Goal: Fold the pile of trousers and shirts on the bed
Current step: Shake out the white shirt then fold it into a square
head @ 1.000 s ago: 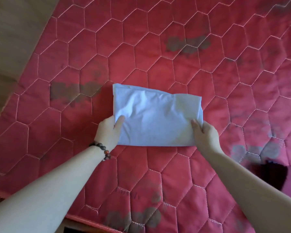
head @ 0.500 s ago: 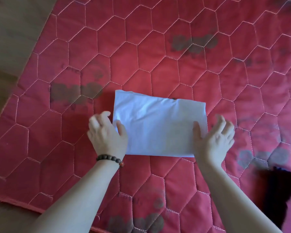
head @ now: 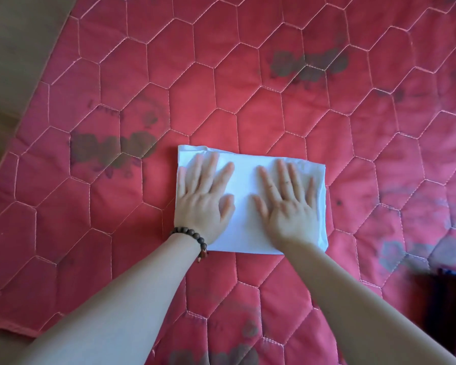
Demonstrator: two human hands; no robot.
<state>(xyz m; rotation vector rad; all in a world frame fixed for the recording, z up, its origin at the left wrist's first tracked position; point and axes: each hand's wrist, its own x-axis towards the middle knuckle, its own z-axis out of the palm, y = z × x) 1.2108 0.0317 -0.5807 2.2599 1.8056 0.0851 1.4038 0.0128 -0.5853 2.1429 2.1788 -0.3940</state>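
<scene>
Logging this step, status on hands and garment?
Left hand and right hand flat, pressing the folded white garment. Garment lies on red quilt. Nothing obstructing.

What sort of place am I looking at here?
Most likely a bedroom: the hands, left hand and right hand, press a folded white garment flat on a red quilted mattress, with bare floor past its edge.

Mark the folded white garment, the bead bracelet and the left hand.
folded white garment (head: 244, 227), head view, bare cloth between the wrists.
bead bracelet (head: 192, 237), head view, beads on the wrist.
left hand (head: 203, 196), head view, back of the hand.
</scene>
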